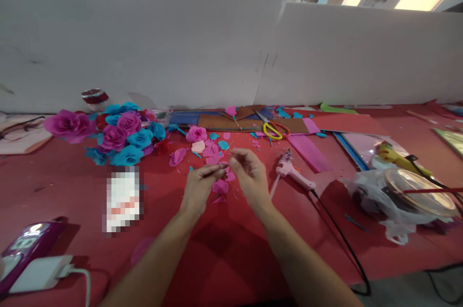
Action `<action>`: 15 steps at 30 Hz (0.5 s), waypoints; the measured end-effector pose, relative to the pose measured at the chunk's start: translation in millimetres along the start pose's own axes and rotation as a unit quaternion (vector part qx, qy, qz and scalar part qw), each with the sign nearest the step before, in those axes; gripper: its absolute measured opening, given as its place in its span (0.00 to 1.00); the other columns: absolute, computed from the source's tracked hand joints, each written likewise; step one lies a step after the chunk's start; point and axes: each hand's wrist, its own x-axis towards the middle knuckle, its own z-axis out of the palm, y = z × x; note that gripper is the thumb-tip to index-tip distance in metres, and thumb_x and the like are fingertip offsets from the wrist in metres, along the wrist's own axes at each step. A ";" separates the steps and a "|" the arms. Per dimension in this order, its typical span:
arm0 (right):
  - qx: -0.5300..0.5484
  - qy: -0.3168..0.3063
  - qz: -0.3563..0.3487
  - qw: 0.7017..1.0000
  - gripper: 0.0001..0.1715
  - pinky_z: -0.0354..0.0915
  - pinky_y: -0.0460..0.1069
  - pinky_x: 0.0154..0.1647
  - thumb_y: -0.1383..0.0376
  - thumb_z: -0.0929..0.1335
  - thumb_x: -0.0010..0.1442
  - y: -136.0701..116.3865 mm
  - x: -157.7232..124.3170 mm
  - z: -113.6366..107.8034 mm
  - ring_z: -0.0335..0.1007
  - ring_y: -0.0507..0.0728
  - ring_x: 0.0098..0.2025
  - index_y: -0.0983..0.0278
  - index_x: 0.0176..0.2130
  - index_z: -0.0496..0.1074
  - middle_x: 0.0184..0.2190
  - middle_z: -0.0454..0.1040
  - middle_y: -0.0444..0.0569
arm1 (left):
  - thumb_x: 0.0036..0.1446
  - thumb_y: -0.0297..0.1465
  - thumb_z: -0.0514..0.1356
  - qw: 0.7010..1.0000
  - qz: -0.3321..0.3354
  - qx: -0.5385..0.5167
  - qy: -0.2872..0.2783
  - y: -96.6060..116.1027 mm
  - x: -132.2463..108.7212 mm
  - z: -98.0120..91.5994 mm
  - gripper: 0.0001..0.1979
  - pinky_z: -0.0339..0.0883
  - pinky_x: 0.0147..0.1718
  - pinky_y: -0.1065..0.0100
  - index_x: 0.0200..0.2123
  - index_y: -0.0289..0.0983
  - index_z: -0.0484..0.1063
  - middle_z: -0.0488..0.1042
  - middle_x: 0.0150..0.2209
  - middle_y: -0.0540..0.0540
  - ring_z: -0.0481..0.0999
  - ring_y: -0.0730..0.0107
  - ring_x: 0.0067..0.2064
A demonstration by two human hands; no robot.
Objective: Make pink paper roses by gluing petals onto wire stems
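Note:
My left hand [197,188] is closed in a pinch above the red table, thumb and forefinger pressed together. Whatever lies between those fingertips is too small to make out. Close beside it, my right hand [251,174] has its fingers curled in toward the thumb, and their contents are unclear too. Under and behind both hands lie scattered pink paper petals [220,186] and a few blue scraps [223,145]. Just beyond is a pink paper rose [196,133]. A pale pink hot glue gun [294,174] rests to the right of my right hand.
A bunch of paper flowers [130,138] stands at left. Scissors [273,129] lie on brown paper [220,122] near the white partition [144,46]. At right are a yellow glue gun [401,158] and a round lidded tub [419,191]. A white charger [41,273] sits front left.

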 end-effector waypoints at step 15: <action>-0.128 -0.021 -0.040 0.991 0.13 0.65 0.49 0.39 0.63 0.62 0.61 6.5 -0.9 5.8 0.72 0.55 0.36 0.63 0.34 0.74 0.33 0.76 0.48 | 0.45 0.31 0.65 0.999 -0.011 0.032 -0.030 -5.9 0.5 2.1 0.07 0.63 0.33 0.71 0.30 0.36 0.79 0.75 0.25 0.49 0.70 0.73 0.29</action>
